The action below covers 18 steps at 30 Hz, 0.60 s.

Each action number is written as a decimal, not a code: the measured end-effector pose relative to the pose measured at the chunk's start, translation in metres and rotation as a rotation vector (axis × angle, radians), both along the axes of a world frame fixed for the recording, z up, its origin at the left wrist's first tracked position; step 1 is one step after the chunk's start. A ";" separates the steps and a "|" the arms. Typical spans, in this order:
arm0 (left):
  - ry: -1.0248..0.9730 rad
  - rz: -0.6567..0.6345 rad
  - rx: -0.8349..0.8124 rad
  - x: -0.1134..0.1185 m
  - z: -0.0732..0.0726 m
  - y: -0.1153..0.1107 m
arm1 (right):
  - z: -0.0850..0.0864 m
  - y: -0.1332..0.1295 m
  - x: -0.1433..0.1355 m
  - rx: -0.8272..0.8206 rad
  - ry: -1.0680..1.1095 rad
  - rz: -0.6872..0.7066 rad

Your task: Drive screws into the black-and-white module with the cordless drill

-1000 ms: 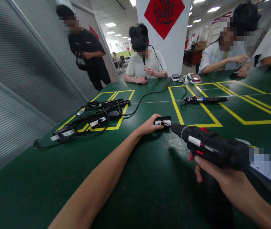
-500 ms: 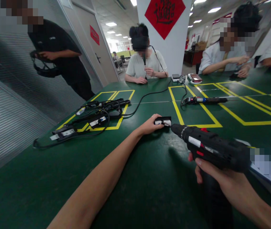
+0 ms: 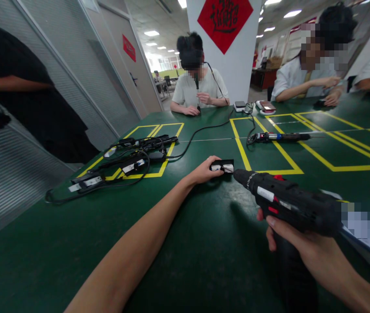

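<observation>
The left hand (image 3: 205, 170) grips a small black-and-white module (image 3: 227, 168) at the middle of the green table (image 3: 201, 248); the right hand (image 3: 302, 245) clasps a black power drill (image 3: 297, 202), its chuck (image 3: 242, 176) just beside the module's right end; corded black devices (image 3: 157, 156) lie leftward across yellow tape lines (image 3: 173, 148)

Left hand (image 3: 204, 172) and right hand (image 3: 298, 241) are bare, as are both slender forearms (image 3: 148, 232).

I list: red diamond sign (image 3: 225, 21), black Chinese characters (image 3: 225, 29), on pillar (image 3: 237, 74); door sign (image 3: 129, 48) and labels (image 3: 265, 194) on my drill (image 3: 305, 202), illegible.
</observation>
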<state>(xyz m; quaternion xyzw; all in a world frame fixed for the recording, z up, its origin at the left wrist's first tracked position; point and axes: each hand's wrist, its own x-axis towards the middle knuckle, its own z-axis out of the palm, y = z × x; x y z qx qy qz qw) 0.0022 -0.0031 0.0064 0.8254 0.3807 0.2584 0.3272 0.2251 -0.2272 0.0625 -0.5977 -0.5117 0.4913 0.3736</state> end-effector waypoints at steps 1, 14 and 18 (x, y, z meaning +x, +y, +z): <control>0.001 0.003 -0.001 0.000 0.001 0.000 | 0.001 0.000 -0.001 0.001 0.006 -0.012; -0.022 -0.003 0.014 0.000 -0.003 0.000 | 0.005 -0.002 0.000 -0.012 -0.110 0.032; -0.018 -0.003 0.038 0.000 -0.003 0.001 | 0.006 -0.002 -0.001 -0.013 -0.114 0.035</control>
